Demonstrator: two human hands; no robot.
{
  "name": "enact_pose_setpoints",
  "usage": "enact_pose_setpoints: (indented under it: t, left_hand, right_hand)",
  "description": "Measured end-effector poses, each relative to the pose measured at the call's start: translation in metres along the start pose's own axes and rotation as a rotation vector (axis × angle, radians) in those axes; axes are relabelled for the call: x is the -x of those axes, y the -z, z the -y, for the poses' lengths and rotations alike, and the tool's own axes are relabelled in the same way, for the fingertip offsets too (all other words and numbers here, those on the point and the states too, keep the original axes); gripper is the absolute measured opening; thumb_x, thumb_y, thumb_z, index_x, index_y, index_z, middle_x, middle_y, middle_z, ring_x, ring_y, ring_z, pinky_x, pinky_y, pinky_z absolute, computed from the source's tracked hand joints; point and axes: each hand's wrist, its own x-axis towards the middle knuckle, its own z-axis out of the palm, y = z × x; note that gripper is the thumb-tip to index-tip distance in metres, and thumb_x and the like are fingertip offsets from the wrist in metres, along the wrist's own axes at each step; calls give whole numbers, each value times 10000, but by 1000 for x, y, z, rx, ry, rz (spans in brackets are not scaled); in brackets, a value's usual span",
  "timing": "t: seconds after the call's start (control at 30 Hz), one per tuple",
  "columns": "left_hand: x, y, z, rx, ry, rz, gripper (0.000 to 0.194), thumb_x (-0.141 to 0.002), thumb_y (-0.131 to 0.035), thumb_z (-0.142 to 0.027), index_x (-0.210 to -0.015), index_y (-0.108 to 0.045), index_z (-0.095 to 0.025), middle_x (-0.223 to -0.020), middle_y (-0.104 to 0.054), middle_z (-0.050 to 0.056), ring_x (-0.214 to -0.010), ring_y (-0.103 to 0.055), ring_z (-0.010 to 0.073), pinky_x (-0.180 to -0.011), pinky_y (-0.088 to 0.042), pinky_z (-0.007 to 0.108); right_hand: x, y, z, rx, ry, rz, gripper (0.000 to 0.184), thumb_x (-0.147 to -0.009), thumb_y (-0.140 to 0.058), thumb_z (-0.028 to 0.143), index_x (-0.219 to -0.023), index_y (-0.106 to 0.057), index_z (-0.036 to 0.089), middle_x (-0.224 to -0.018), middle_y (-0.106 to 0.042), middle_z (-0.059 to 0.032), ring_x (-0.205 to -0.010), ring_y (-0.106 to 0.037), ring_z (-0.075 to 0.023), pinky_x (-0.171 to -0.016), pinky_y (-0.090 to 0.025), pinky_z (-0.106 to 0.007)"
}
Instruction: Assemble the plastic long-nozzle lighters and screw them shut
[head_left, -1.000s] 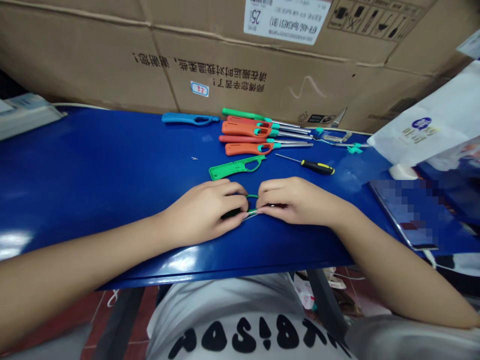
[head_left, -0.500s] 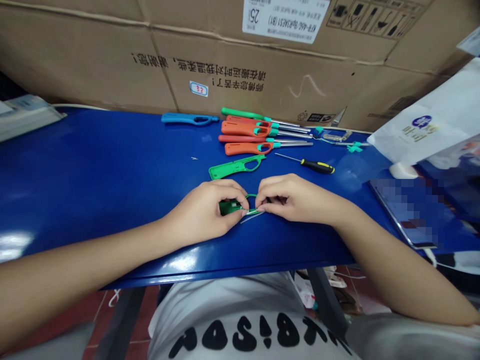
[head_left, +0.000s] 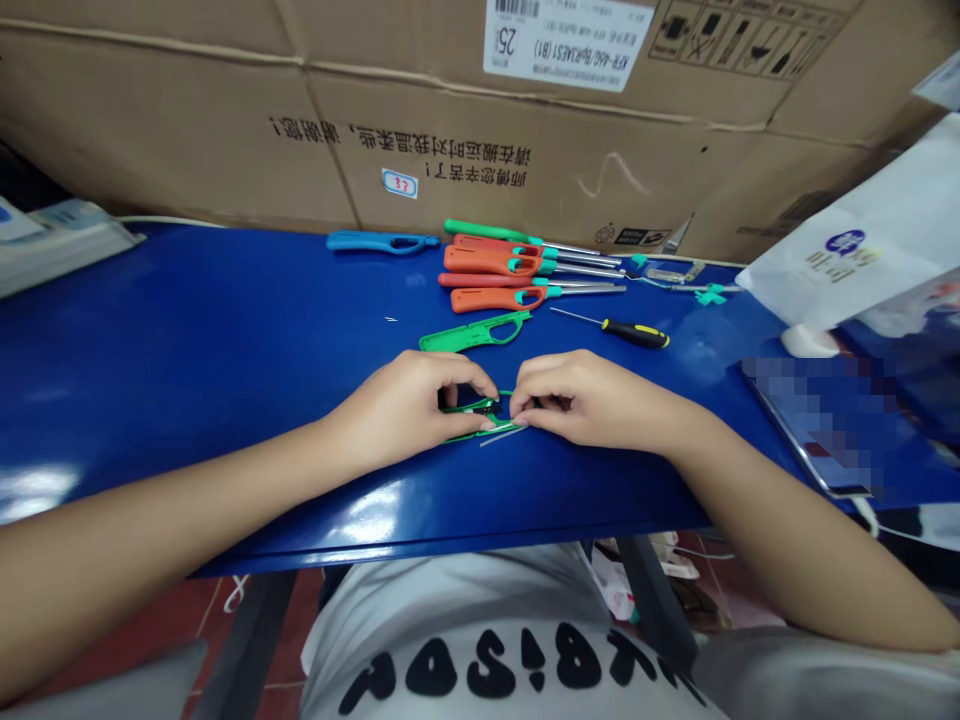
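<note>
A green lighter shell half (head_left: 461,434) lies low over the blue table between my hands, with small dark and metallic parts inside it. My left hand (head_left: 409,405) straddles its handle end. Its thumb rests on the near edge and its index finger arches over the far side. My right hand (head_left: 574,395) pinches the front end by the finger loop, and its fingertips hide what else they may hold. Beneath the shell's near edge lies a thin pale rod (head_left: 499,437). Beyond my hands is the other green shell half (head_left: 469,334), inner side up.
Several orange, red and green lighters (head_left: 491,260) lie in a stack near the cardboard box (head_left: 225,130). A blue shell (head_left: 379,243) is left of them, a screwdriver (head_left: 637,332) right. Tiny metal pins (head_left: 391,319), a phone (head_left: 810,425) and a white bag (head_left: 862,220) are also around.
My left thumb and index finger have spread apart from a pinch, uncovering more of the shell and a dark part inside. My right hand keeps its pinch in nearly the same place.
</note>
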Motion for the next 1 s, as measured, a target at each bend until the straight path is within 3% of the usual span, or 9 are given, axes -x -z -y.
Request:
enact_pose_setpoints:
  t: [0.17, 0.3, 0.57, 0.8, 1.0]
  left_hand:
    - [1, 0, 4, 15, -48, 13, 210, -813, -799, -295, -1011, -774, -229, -869, -722, -28, -651, -546, 99, -601, -412, 229]
    - [1, 0, 5, 40, -54, 5, 228, -809, -813, -329, -1011, -774, -229, -848, -712, -28, -659, -543, 101, -607, -418, 230]
    - [0, -2, 5, 49, -29, 3, 253, -782, -827, -325, -1005, -777, -217, -838, -699, -11, -649, -533, 109, -599, -412, 237]
    - [-2, -1, 6, 49, -27, 26, 211, -806, -801, -289, -1000, -775, -210, -901, -740, 1, -678, -559, 121, -614, -410, 236]
    - [-2, 2, 6, 44, -34, 35, 212, -812, -782, -289, -1007, -769, -207, -917, -755, 5, -683, -568, 125, -621, -417, 238]
  right_hand:
    - [4, 7, -2, -38, 9, -10, 195, -907, -597, 62, -979, -742, 169, -969, -699, -36, -842, -635, -124, -747, -465, -240]
    - [10, 17, -9, -9, -55, -52, 132, -907, -634, 144, -995, -729, 167, -988, -682, -50, -784, -601, -126, -682, -456, -243]
    - [12, 27, -16, -21, -186, 110, 188, -897, -696, 350, -885, -749, 170, -850, -712, -30, -700, -579, -128, -632, -405, -258]
    - [8, 19, -12, -61, -363, 81, 199, -826, -743, 354, -783, -719, 161, -623, -625, 20, -564, -501, -105, -548, -342, -244]
    - [7, 17, -7, -39, -340, 53, 154, -845, -724, 301, -797, -690, 159, -670, -623, 12, -594, -506, -108, -574, -353, -244]
